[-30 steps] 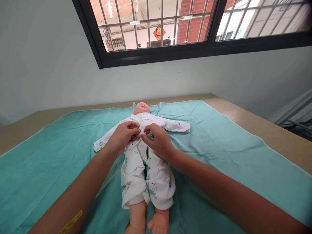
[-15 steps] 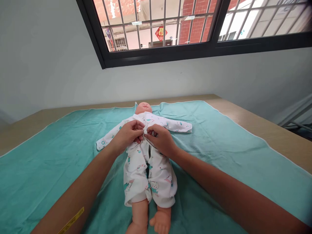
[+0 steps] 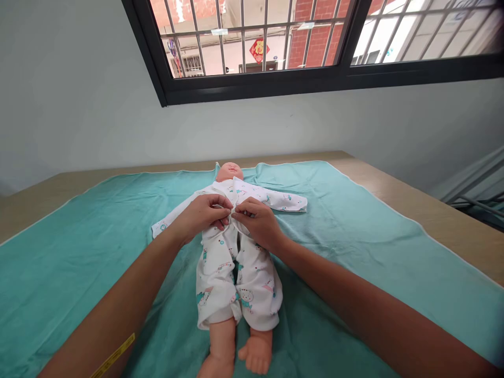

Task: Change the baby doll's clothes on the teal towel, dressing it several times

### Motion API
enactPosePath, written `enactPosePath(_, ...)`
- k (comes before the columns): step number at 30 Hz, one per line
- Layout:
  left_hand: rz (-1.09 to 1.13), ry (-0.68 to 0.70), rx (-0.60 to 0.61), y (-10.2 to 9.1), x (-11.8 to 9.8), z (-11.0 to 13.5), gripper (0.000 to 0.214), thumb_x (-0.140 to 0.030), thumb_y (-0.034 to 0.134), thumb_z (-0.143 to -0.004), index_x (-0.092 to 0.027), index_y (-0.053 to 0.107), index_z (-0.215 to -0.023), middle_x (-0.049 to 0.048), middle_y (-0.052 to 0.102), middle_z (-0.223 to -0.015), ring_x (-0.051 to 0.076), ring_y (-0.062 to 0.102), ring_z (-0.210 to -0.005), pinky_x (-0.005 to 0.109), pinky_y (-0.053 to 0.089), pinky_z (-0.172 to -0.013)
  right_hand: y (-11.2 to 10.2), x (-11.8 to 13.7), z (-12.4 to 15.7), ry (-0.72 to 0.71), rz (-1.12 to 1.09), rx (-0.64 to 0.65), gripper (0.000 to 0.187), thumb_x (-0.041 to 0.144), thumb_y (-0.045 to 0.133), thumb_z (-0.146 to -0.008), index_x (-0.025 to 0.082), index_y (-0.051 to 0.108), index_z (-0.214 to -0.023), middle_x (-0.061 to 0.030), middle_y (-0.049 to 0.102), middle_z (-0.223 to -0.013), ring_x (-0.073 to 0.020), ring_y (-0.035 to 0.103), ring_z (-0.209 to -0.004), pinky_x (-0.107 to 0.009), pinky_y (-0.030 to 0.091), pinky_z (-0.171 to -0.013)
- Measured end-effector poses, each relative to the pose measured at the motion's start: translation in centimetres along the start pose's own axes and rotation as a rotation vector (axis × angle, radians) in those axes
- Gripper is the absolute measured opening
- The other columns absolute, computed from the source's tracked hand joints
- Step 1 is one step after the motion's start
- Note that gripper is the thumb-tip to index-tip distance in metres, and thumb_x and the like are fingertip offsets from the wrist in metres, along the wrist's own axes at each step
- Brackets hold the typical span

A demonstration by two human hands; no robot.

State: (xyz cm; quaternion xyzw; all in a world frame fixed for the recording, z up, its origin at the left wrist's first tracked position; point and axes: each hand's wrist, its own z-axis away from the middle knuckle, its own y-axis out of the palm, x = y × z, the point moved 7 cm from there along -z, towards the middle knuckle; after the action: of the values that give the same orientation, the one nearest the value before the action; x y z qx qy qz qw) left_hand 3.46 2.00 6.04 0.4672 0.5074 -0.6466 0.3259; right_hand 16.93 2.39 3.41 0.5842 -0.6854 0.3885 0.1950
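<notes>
A baby doll (image 3: 229,172) lies on its back, head away from me, wearing a white printed long-sleeved baby shirt (image 3: 281,199) and matching baby trousers (image 3: 217,275). Over the doll's belly, my left hand (image 3: 203,216) pinches a bit of white cloth at the shirt's front between thumb and fingers. Facing it, my right hand (image 3: 258,223) pinches the same spot, the fingertips of both hands almost touching. Whether the pinched cloth is a tie or the shirt's edge is too small to make out. Bare doll feet stick out of the trouser legs toward me.
Under the doll, a green cloth (image 3: 346,252) with a white edge spreads over a wooden table (image 3: 444,215). A white wall (image 3: 98,131) and a dark-framed barred window (image 3: 252,86) stand behind it. Metal tubing (image 3: 476,199) shows beyond the table's right edge.
My fingertips have drawn slightly closer together at the shirt's front, with both hands still pinching. The whole view has shifted a little; the doll lies as before.
</notes>
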Motion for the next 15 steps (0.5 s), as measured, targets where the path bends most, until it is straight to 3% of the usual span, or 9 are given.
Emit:
enactPosePath(6,0.018,0.015,0.051,-0.1,0.6,-0.2,0.021,-0.031,0.069,-0.073,-0.017,0.067,-0.088,0.0014,0.065,-0.067,0.012,0.060,-0.059,0.023,0.050,-0.057,0.0,0.2,0.0,-0.026,0.010,-0.004,0.011,0.022,0.060,-0.084,0.020,0.065,-0.074,-0.0012,0.058,-0.077,-0.0127,0.053,-0.070,-0.027,0.042,-0.068)
enactPosePath(15,0.088,0.004,-0.025,-0.1,0.5,-0.3,0.021,-0.030,0.070,-0.072,-0.016,0.062,-0.084,0.0002,0.062,-0.061,0.011,0.058,-0.053,0.024,0.050,-0.054,0.1,0.2,-0.2,-0.056,0.019,0.065,0.010,0.019,0.058,-0.083,0.020,0.059,-0.074,-0.0003,0.055,-0.080,-0.0116,0.049,-0.070,-0.026,0.042,-0.068)
